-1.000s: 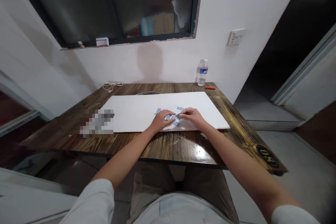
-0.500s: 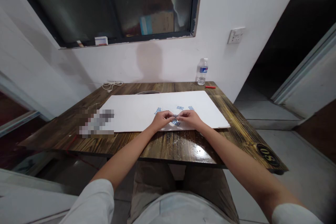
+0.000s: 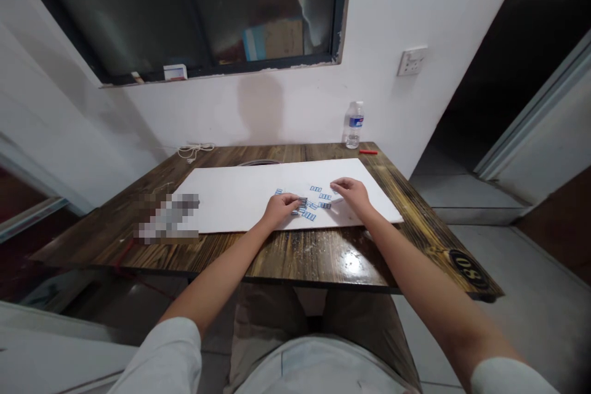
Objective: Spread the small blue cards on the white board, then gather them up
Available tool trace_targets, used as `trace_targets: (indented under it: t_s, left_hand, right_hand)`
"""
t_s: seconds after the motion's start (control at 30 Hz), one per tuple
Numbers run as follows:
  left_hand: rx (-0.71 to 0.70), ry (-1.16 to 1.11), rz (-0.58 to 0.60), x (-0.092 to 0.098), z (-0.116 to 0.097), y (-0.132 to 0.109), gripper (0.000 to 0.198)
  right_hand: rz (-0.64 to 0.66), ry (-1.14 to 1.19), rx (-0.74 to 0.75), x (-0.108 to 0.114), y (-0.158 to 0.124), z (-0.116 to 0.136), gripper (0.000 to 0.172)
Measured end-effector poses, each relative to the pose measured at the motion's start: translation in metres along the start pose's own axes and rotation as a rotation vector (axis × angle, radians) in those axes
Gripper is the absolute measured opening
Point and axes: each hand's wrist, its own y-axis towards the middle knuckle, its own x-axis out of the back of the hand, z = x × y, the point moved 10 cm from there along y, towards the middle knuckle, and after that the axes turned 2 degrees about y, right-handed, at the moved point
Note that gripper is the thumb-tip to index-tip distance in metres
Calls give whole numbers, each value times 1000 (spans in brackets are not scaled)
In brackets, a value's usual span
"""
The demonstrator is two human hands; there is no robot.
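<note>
Head view. Two hands, both on the white board (image 3: pixel 286 197) lying on the dark wooden table (image 3: pixel 295 252). The left hand (image 3: pixel 279 209) sits centre, near the board's lower edge, fingers curled together, tips at a dark stack (image 3: pixel 302 202); cannot tell whether they are clamped on it. The right hand (image 3: pixel 351 192) lies further right, fingers loosely together and holding nothing visible, tips just beside a small blue-and-white piece (image 3: pixel 325 205).

About nine small blue-and-white pieces are scattered mid-board between the hands; too small to count exactly or identify. Hands now well apart; in the earlier frame, fingertips met mid-board.

One plastic water bottle (image 3: pixel 353 125) stands at the table's far edge, upper right, with one red stick (image 3: pixel 368 151) just beside it. One coil of white cable (image 3: pixel 195 150) lies at the far edge, upper left. Blurred patch (image 3: pixel 168 218) on the table at left: cannot tell what it is.
</note>
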Motion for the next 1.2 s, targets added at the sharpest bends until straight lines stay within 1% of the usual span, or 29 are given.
trace_targets:
  t_s: [0.07,0.17,0.27,0.33,0.43,0.53,0.67,0.73,0.8,0.93,1.03,1.13,1.2]
  left_hand:
    - [7,-5,-37,3,5,2,25]
    - [4,-12,-81,8,9,3,27]
    - [0,-29,-113,13,10,4,28]
    - [17,-36,-129,16,11,4,24]
    - [43,-24,-160,18,11,3,20]
    - [35,-6,-177,18,10,2,18]
    - [13,-1,-162,16,8,2,19]
    - [9,0,-152,14,8,2,20]
    - [8,2,-147,14,9,2,21]
    - [5,-10,-145,12,9,2,23]
    - [1,-14,-136,11,9,2,25]
    - [8,-13,-133,12,8,2,25]
    - [10,-18,-135,13,7,2,24]
  right_hand:
    - [10,-204,7,9,4,-4,25]
    - [95,-494,40,11,5,-7,22]
    - [215,-661,72,4,1,-6,27]
    - [287,-716,101,-1,-3,-4,25]
    - [354,-756,160,-6,-6,1,18]
    - [385,-768,211,-11,-7,3,16]
    - [402,-796,230,-17,-8,0,15]
    - [401,-820,244,-19,-10,2,14]
    - [398,-841,271,-23,-12,7,16]
    - [354,-888,323,-25,-14,17,28]
    - [312,-899,316,-24,-13,18,32]
    - [269,-808,291,-22,-11,17,33]
    - [235,-688,264,-21,-10,17,34]
